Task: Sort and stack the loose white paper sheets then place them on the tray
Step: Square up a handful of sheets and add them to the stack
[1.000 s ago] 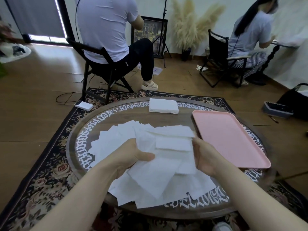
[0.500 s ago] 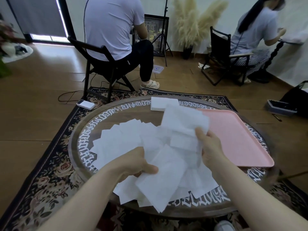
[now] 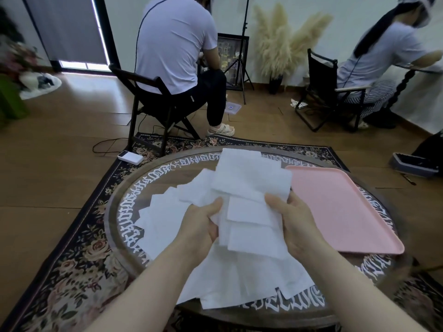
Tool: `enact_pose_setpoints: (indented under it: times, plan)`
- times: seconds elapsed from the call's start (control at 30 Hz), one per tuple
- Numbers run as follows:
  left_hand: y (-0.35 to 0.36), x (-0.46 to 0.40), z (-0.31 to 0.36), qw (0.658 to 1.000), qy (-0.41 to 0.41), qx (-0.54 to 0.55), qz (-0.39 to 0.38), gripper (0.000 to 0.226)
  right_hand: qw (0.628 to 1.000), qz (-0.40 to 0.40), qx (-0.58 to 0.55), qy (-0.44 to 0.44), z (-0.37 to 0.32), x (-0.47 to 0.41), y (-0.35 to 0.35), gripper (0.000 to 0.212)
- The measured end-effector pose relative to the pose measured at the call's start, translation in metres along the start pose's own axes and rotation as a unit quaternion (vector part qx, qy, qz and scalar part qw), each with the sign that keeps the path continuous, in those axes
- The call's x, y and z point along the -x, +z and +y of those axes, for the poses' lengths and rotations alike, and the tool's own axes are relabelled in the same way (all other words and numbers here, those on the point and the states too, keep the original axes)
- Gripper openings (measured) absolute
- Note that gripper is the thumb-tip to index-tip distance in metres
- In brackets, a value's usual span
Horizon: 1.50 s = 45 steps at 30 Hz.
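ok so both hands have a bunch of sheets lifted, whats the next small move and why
Probably square the bunch up: the sheets held between the left hand and right hand are fanned and offset, with more loose sheets on the table, and the pink tray holds none.

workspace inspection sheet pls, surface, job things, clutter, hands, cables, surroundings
surface: round wooden table with white lettering round its rim, on a floral rug.
job's things: a bunch of white paper sheets held up over the table; more loose sheets spread below; pink tray to the right, with nothing seen on it.
clutter: white power bank on the rug.
grippers: left hand and right hand each grip the bunch from their own side.
cables: black cable on the floor by the chair.
surroundings: two seated people facing away, pampas grass, tripod.
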<state>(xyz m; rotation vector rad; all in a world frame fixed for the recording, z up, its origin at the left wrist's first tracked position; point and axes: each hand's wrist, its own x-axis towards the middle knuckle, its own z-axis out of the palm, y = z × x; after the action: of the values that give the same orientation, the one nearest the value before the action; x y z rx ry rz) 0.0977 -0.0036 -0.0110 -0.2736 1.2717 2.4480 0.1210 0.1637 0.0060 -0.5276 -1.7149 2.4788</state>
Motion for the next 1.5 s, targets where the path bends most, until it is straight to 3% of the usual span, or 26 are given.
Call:
enact_pose_setpoints:
  times: [0.1,0.23,0.4,0.53,0.6,0.77,0.87,0.97,1.13,1.5]
  plan:
    - [0.006,0.009,0.004,0.997,-0.008,0.028,-0.074,0.039,0.999,0.001,0.041,0.006,0.008,0.003,0.000,0.027]
    - [0.000,0.010,0.004,0.982,0.080,-0.168,-0.029,0.036,0.989,-0.069,0.126,-0.026,0.002,0.002,-0.008,0.040]
    - [-0.007,0.011,0.016,0.973,0.056,-0.223,-0.031,0.044,0.991,-0.072,0.092,-0.072,-0.021,-0.005,-0.022,0.061]
    - [-0.007,0.011,0.020,0.973,0.039,-0.226,-0.027,0.047,0.977,-0.128,0.147,-0.088,-0.028,-0.002,-0.029,0.041]
    - [-0.007,0.012,0.021,0.975,0.036,-0.219,-0.024,0.044,0.973,-0.140,0.167,-0.075,-0.025,0.000,-0.029,0.041]
    - [-0.007,0.013,0.020,0.971,0.038,-0.232,-0.049,0.046,0.980,-0.132,0.138,-0.056,-0.020,-0.001,-0.024,0.053]
    - [-0.006,0.013,0.020,0.968,0.047,-0.238,-0.067,0.054,0.984,-0.125,0.120,-0.032,-0.018,-0.001,-0.022,0.044]
    - [-0.007,0.013,0.019,0.969,0.058,-0.234,-0.054,0.042,0.987,-0.119,0.106,-0.020,-0.016,0.000,-0.021,0.025]
    - [-0.005,0.012,0.019,0.977,0.047,-0.206,-0.041,0.021,0.988,-0.047,0.115,-0.088,-0.014,0.000,-0.021,0.009]
    - [-0.007,0.010,0.027,0.995,0.028,-0.100,0.001,0.013,0.982,0.040,0.065,-0.173,-0.020,-0.007,-0.023,0.019]
